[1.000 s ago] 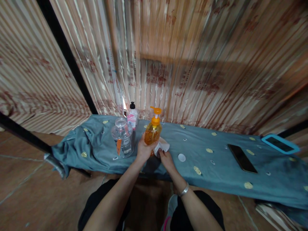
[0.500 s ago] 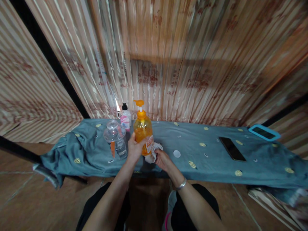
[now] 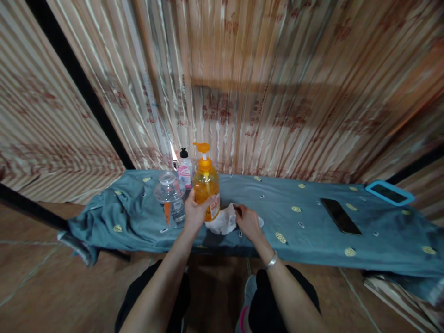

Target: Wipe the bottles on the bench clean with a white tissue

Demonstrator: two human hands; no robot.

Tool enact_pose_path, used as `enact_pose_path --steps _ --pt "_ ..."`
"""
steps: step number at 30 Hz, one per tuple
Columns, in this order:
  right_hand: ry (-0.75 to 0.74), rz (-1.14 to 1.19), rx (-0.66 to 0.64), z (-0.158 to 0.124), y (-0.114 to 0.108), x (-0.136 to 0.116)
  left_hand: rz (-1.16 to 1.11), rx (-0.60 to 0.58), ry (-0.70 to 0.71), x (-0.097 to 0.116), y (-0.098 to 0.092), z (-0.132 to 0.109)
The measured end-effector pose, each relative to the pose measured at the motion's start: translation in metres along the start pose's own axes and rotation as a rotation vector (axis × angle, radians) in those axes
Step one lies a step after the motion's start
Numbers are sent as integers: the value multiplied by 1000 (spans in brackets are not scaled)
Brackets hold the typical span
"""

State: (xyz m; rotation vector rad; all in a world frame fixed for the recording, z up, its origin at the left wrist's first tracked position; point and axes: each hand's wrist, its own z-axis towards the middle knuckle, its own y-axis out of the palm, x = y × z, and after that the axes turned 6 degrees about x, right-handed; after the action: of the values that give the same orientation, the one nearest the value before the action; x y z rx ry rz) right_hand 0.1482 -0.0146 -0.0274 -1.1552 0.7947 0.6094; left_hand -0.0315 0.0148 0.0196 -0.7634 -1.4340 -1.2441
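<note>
My left hand (image 3: 197, 208) is wrapped round an orange pump bottle (image 3: 205, 185), which stands upright with its spout pointing left. In my right hand (image 3: 247, 222), the fingers pinch the edge of a white tissue (image 3: 222, 221). The tissue spreads out at the foot of the bottle, in front of it; whether it touches the base I cannot tell. A clear plastic bottle (image 3: 170, 196) with an open neck is just left of my left hand. Behind that is a smaller bottle (image 3: 185, 172) with a black cap and a pink label.
Teal cloth with yellow motifs covers the narrow table (image 3: 277, 199). A white disc (image 3: 261, 222) lies partly behind my right hand. Farther right are a black phone (image 3: 340, 216) and a blue-framed device (image 3: 390, 193). A striped curtain (image 3: 249, 92) hangs behind the table.
My right hand has moved right, away from the bottle, and the bunched tissue is now spread wider. The left hand keeps its hold on the pump bottle. The view has shifted slightly.
</note>
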Motion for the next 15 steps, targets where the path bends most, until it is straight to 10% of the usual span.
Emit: enact_pose_path --steps 8,15 --pt "-267 -98 165 -2 -9 0 -22 -13 13 2 4 -3" --pt "-541 -226 -207 -17 7 -10 -19 -12 52 8 3 -1"
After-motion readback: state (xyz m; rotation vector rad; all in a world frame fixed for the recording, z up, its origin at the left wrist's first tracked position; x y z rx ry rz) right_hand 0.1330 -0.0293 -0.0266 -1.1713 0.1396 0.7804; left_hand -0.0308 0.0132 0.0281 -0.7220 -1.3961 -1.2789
